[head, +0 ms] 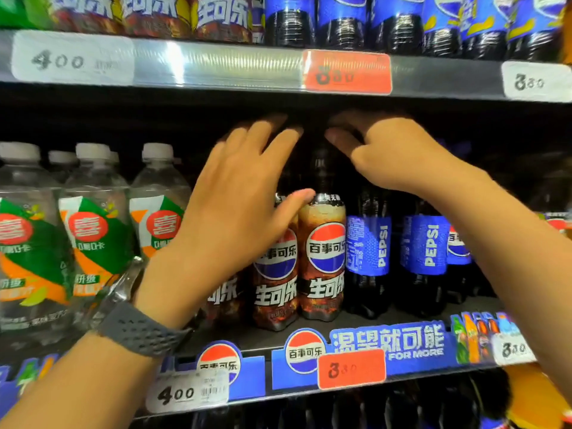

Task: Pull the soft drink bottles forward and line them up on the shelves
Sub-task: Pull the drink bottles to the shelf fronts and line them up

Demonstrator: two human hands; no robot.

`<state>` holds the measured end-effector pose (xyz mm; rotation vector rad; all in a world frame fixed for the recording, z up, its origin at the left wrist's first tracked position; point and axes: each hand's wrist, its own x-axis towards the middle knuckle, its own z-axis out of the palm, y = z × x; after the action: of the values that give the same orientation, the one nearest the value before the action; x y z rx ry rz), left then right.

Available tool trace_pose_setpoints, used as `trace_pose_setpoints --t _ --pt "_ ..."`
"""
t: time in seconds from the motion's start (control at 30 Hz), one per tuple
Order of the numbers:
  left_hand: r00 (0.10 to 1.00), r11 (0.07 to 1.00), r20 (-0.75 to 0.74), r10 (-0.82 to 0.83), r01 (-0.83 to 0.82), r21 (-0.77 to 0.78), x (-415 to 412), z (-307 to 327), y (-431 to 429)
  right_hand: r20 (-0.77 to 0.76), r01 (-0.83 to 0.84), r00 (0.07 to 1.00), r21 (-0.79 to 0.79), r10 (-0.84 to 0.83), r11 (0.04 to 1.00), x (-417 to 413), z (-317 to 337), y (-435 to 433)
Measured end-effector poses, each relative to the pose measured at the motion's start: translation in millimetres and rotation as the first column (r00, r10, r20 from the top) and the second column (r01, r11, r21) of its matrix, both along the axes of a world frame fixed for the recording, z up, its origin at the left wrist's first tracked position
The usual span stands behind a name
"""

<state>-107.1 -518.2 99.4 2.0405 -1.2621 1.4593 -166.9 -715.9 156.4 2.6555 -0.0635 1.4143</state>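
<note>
Both hands reach over the middle shelf (247,339). The left hand (238,199), fingers spread, rests against the brown-label cola bottles (322,261); the right hand (399,153) curls loosely above the blue Pepsi bottles (368,246), gripping nothing visible. Clear bottles (93,218) crowd the left side.

Above the bottle caps we see a dark gap under the upper shelf edge (278,69), room enough for our left hand (235,193) and right hand (399,156). Clear bottles (93,218), brown-label cola bottles (322,258) and blue Pepsi bottles (427,255) crowd the front row shoulder to shoulder. A bare strip of shelf floor (402,317) lies before the blue ones.
</note>
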Motion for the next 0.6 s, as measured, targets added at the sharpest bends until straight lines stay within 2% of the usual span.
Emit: trace_pose_setpoints --t 0.1,0.33,0.43,0.6 --pt "0.992 0.991 0.022 -0.124 0.125 -0.040 -8.3 0.5 -17.6 0.025 0.087 0.996 0.007 -0.088 0.996 -17.9 -2.1 -16.0" --pt "0.975 0.974 -0.041 -0.220 0.222 0.045 -17.2 -5.2 -66.9 -0.033 0.279 0.960 0.065 -0.278 0.958 -59.5 -9.7 -53.9" --pt "0.977 0.977 -0.045 -0.209 0.211 0.036 -18.7 -4.8 -82.4 -0.045 0.270 0.963 0.084 -0.267 0.959 -69.0 -11.8 -63.0" --pt "0.989 0.989 -0.056 -0.140 0.137 -0.058 -26.4 4.3 -106.5 -0.056 0.149 0.988 0.173 -0.142 0.973 -72.4 -11.3 -75.8"
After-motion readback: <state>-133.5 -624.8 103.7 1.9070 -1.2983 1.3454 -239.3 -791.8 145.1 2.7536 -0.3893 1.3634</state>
